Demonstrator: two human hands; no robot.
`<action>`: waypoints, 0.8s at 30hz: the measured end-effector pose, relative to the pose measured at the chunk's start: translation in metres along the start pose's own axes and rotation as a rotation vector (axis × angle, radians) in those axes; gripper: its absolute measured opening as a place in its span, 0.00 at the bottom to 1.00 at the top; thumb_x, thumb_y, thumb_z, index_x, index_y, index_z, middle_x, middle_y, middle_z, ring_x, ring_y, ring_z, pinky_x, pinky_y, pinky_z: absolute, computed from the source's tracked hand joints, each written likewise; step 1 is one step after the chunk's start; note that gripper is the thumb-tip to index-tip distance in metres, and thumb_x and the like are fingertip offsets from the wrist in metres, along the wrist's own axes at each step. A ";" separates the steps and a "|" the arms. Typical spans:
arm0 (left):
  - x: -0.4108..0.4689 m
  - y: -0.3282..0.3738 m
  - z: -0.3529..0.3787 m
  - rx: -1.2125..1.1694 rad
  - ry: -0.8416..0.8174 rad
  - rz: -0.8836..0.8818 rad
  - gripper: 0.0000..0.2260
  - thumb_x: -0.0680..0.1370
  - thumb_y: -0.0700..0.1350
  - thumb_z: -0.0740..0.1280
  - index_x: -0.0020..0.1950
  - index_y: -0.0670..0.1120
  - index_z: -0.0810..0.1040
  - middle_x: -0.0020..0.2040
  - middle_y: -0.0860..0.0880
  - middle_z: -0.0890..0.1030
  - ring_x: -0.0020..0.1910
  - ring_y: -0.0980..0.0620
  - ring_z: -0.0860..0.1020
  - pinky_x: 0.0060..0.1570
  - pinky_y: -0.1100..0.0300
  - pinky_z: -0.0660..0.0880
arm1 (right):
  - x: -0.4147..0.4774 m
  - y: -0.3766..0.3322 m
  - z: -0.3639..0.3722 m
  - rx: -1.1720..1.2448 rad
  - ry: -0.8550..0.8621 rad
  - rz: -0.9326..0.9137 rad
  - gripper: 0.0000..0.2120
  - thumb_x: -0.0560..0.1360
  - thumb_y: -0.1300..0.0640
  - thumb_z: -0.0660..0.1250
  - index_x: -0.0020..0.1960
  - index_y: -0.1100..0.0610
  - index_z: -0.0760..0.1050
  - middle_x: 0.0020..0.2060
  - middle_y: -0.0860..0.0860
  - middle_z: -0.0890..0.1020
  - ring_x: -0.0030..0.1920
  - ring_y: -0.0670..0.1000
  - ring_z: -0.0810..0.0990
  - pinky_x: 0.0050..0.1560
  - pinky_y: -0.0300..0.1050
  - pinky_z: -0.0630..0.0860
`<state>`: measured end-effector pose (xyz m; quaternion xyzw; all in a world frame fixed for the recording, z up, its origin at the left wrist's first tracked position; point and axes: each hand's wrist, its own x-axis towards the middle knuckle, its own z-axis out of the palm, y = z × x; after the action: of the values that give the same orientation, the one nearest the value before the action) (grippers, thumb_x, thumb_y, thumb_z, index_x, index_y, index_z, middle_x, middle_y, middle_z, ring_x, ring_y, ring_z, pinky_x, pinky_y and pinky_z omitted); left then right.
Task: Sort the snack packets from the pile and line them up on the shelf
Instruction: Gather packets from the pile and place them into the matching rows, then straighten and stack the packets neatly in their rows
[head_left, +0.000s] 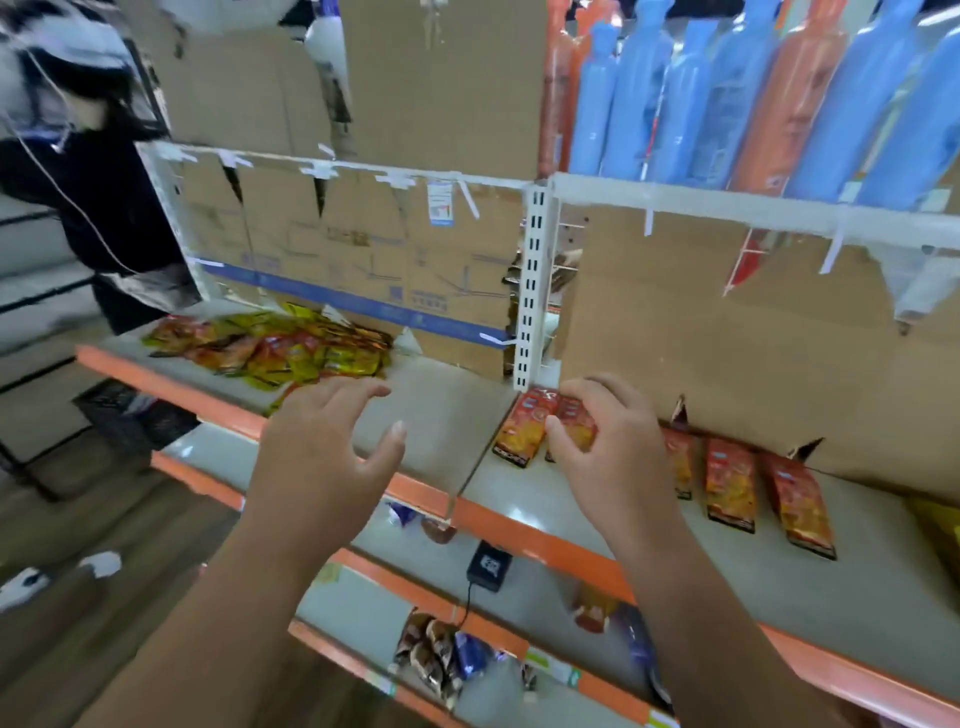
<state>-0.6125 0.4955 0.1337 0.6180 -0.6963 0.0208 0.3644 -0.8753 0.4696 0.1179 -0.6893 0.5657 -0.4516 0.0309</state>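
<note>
We see a red-orange packet (574, 422) grasped by the right hand (605, 447), thumb on its near face and fingers curled over its top. It stands at the back of the shelf (561, 501), just right of the white slotted upright (532, 291). A matching second packet (522, 430) lies touching it on the left. To the right of that hand we count three more of the same kind in a row along the cardboard backing (727, 332): one (683, 462) partly hidden by the wrist, then a fourth packet (730, 484) and a fifth packet (800, 505), set slightly apart from each other. We can just make out a yellow packet (941, 525) at the right edge of the frame.

The left hand (324, 441) is released, fingers spread and holding nothing, over the bare left section of the shelf. Its fingertips are near the pile (280, 347) of mixed yellow and red packets heaped further left.

Above, we see blue and orange bottles (737, 88) packed on an upper shelf. Below, a black adapter (489, 564) with its cord lies on a lower shelf (363, 597), and some dark wrapped snacks (434, 656) lie lower still. A person in dark clothes (98, 171) stands at the far left.
</note>
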 end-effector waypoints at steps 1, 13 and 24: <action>0.000 -0.011 -0.008 0.009 0.006 -0.024 0.20 0.77 0.56 0.64 0.66 0.50 0.79 0.63 0.52 0.80 0.64 0.51 0.73 0.63 0.52 0.69 | 0.003 -0.009 0.011 0.012 -0.011 -0.006 0.15 0.75 0.56 0.72 0.61 0.53 0.81 0.56 0.44 0.76 0.59 0.46 0.74 0.61 0.38 0.69; 0.065 -0.120 -0.002 0.120 -0.064 -0.230 0.21 0.80 0.56 0.67 0.72 0.53 0.75 0.70 0.54 0.76 0.70 0.51 0.70 0.70 0.51 0.68 | 0.080 -0.015 0.144 0.103 -0.128 -0.067 0.14 0.73 0.60 0.74 0.58 0.54 0.82 0.53 0.48 0.80 0.53 0.48 0.76 0.58 0.35 0.67; 0.171 -0.217 0.058 0.222 -0.175 -0.407 0.20 0.79 0.56 0.69 0.71 0.57 0.75 0.68 0.55 0.77 0.68 0.51 0.72 0.65 0.54 0.70 | 0.185 -0.002 0.306 0.126 -0.320 -0.086 0.13 0.72 0.57 0.76 0.56 0.55 0.82 0.52 0.51 0.83 0.55 0.54 0.80 0.56 0.46 0.75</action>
<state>-0.4453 0.2723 0.0909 0.7813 -0.5797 -0.0303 0.2293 -0.6811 0.1777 0.0474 -0.7726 0.4943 -0.3714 0.1444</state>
